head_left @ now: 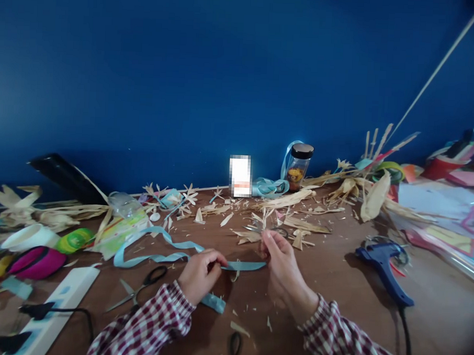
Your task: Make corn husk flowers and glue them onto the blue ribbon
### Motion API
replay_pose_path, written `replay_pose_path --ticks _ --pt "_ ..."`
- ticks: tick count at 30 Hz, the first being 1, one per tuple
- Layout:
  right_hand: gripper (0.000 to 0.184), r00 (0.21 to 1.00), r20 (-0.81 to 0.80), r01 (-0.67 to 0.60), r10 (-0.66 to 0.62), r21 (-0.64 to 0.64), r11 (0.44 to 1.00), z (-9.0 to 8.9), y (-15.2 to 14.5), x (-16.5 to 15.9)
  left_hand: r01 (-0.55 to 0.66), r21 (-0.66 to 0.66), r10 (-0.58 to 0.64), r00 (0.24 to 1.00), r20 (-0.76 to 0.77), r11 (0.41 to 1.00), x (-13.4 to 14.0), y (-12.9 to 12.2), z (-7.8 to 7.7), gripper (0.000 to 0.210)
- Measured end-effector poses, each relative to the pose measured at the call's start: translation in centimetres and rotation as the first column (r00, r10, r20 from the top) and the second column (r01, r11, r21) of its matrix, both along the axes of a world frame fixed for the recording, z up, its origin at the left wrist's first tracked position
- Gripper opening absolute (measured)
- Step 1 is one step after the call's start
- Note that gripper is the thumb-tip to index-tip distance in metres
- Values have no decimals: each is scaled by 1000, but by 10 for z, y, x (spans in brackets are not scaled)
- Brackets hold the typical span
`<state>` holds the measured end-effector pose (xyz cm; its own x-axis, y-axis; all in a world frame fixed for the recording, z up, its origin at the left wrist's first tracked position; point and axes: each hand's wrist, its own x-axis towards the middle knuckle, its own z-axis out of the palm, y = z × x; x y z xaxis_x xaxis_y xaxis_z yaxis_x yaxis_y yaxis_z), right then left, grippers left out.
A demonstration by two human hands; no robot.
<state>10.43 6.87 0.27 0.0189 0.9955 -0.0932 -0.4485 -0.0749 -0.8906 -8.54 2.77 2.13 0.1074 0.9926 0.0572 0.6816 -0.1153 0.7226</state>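
Observation:
A length of light blue ribbon [244, 266] is stretched low over the table between my two hands. My left hand [202, 273] is closed on it, thumb against curled fingers, and the rest of the ribbon loops away to the left. At the ribbon's right end my right hand [282, 263] is closed in a pinch. A small pale husk flower [264, 218] shows just above the right fingertips; whether they also hold it, I cannot tell. Below my left hand lies a short blue ribbon piece [214, 302]. Open scissors [137, 293] rest beside my left sleeve.
A blue glue gun [386, 262] lies at right with its cord. A white power strip [54, 313] with plugs sits at lower left. Dry corn husks [287, 199] and scraps cover the back of the table. A black-lidded jar [299, 167] stands by the blue wall.

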Motion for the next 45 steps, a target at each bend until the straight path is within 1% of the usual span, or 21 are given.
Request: replay_pose_path --ticks 2,5,8,10,11,14,16,18,20,22,24,25,26,27,28,29,33,36,39,42,45 --pt "27 999 5 43 -43 12 999 2 4 6 16 3 -16 1000 -24 1000 1 2 4 20" --pt "26 989 30 141 -142 27 990 6 11 15 -24 -12 24 1000 6 1000 1 12 13 20" --pt "28 975 55 215 -216 22 976 8 16 20 -25 90 27 999 -18 996 1 26 20 13" --pt "29 968 56 243 -243 4 970 8 17 21 -30 149 36 999 -37 988 1 35 23 23" --pt "30 966 50 253 -252 -5 968 9 18 22 -38 156 44 998 -35 987 0 39 24 25" --pt "30 961 21 277 -277 -19 961 9 19 24 -75 126 85 993 -76 989 -1 47 26 22" --pt "30 959 22 283 -283 -7 959 10 20 25 -63 88 73 991 -112 994 3 48 26 23" --pt "30 953 43 299 -299 19 954 11 20 26 -10 50 15 996 -90 999 16 48 24 20" --pt "30 948 54 313 -314 37 949 12 21 26 33 30 -31 997 -68 999 37 45 19 19" --pt "30 952 41 303 -305 34 952 11 20 26 85 20 -81 987 -137 996 63 42 10 25" --pt "30 963 29 269 -269 17 963 10 19 26 44 45 -36 983 -178 998 86 41 0 30" --pt "29 968 31 250 -250 6 968 9 18 26 22 48 -14 986 -166 999 95 41 -4 29" --pt "29 972 37 232 -232 -3 973 8 17 26 3 27 1 991 -133 1000 102 42 -9 27" --pt "28 975 42 219 -218 -10 976 7 17 25 -52 -8 51 996 -71 999 107 43 -12 22" --pt "27 976 46 212 -211 -13 977 6 16 25 -65 -47 66 998 12 997 109 44 -16 17" --pt "26 977 44 208 -207 -12 978 5 16 25 -73 -68 76 996 56 995 108 45 -18 14" --pt "25 979 19 204 -204 8 979 2 16 22 -90 -142 126 955 269 986 92 47 -18 8" --pt "24 982 24 184 -185 27 983 0 15 18 -94 -243 191 890 415 966 74 46 -13 17" --pt "23 988 57 142 -144 30 989 -4 13 13 -120 -344 294 806 515 931 60 45 -10 26" --pt "23 993 72 94 -97 38 995 -8 11 9 -129 -400 364 716 595 907 58 45 -12 33" --pt "24 989 128 62 -67 41 997 -12 9 6 -144 -415 404 642 651 898 63 44 -18 38"
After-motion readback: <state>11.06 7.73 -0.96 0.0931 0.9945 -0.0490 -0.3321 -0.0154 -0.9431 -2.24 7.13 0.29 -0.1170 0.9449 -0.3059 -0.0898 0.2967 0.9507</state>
